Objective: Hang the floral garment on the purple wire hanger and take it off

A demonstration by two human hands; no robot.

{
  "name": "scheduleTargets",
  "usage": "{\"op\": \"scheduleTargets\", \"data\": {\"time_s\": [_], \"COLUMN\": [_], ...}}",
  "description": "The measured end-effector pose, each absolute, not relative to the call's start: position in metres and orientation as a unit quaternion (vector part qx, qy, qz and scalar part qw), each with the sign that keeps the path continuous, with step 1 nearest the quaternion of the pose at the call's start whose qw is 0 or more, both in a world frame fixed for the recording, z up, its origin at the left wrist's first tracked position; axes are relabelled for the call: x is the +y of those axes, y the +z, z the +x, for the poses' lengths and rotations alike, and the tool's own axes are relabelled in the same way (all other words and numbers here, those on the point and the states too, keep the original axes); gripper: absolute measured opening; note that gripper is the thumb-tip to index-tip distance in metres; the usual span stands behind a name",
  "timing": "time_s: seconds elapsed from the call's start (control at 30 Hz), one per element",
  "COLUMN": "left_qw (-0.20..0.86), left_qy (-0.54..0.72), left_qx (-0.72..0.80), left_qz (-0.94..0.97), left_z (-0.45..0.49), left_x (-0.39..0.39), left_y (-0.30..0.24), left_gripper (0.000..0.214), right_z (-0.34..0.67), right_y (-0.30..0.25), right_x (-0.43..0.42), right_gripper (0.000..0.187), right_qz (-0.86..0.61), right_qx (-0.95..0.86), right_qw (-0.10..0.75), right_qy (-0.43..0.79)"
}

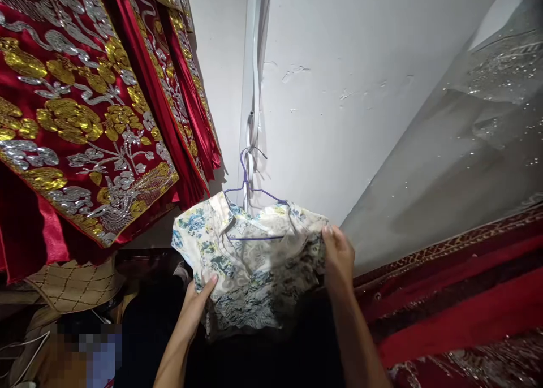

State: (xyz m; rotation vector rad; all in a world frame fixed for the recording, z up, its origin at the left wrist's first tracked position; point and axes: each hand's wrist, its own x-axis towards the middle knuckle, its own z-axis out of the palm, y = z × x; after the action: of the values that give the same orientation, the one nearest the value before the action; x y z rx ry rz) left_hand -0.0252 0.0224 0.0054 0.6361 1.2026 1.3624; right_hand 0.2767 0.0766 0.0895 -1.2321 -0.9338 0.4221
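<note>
A short-sleeved floral blouse (250,280), cream with blue and yellow flowers, hangs on a thin purple wire hanger (265,192). The hanger's hook rests in a white strap or loop (250,130) against the wall. My left hand (198,303) grips the blouse's side below the sleeve, thumb on the front and the other fingers hidden behind the cloth. On the other side, my right hand (338,252) pinches the edge of the sleeve. The collar lies open, and the hanger's lower bar shows across the neckline. Shadow covers the right half of the blouse.
Red garments with gold and silver sequins (80,111) hang at the left. A sheer sparkly fabric (479,133) and dark red cloth (462,297) are at the right. Behind stands a scuffed white wall (322,65). A tan checked cloth (76,283) lies lower left.
</note>
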Motion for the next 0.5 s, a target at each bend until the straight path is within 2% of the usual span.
{"op": "scheduleTargets", "data": {"time_s": [0.07, 0.1, 0.17, 0.23, 0.3, 0.37, 0.5], "left_qw": [0.595, 0.604, 0.611, 0.613, 0.62, 0.631, 0.626], "left_qy": [0.559, 0.551, 0.551, 0.555, 0.557, 0.553, 0.559], "left_qx": [0.508, 0.502, 0.49, 0.482, 0.476, 0.476, 0.485], "left_qz": [0.275, 0.281, 0.287, 0.289, 0.28, 0.263, 0.246], "left_z": [-0.02, -0.018, -0.015, -0.013, -0.012, -0.013, -0.021], "left_x": [0.017, 0.015, 0.013, 0.01, 0.006, 0.002, 0.0], "left_y": [0.003, 0.004, 0.006, 0.01, 0.012, 0.014, 0.013], "left_gripper": [0.063, 0.061, 0.059, 0.059, 0.061, 0.062, 0.059], "right_z": [0.256, 0.242, 0.209, 0.176, 0.149, 0.136, 0.138], "right_y": [0.054, 0.035, 0.002, -0.019, -0.024, -0.018, -0.005], "right_x": [0.06, 0.05, 0.033, 0.023, 0.022, 0.027, 0.031], "right_gripper": [0.048, 0.051, 0.045, 0.046, 0.05, 0.05, 0.044], "right_qz": [-0.594, -0.611, -0.621, -0.582, -0.526, -0.49, -0.472], "right_qx": [-0.359, -0.337, -0.326, -0.376, -0.408, -0.436, -0.48], "right_qw": [0.713, 0.709, 0.683, 0.603, 0.537, 0.51, 0.494], "right_qy": [0.098, 0.098, 0.205, 0.395, 0.517, 0.557, 0.551]}}
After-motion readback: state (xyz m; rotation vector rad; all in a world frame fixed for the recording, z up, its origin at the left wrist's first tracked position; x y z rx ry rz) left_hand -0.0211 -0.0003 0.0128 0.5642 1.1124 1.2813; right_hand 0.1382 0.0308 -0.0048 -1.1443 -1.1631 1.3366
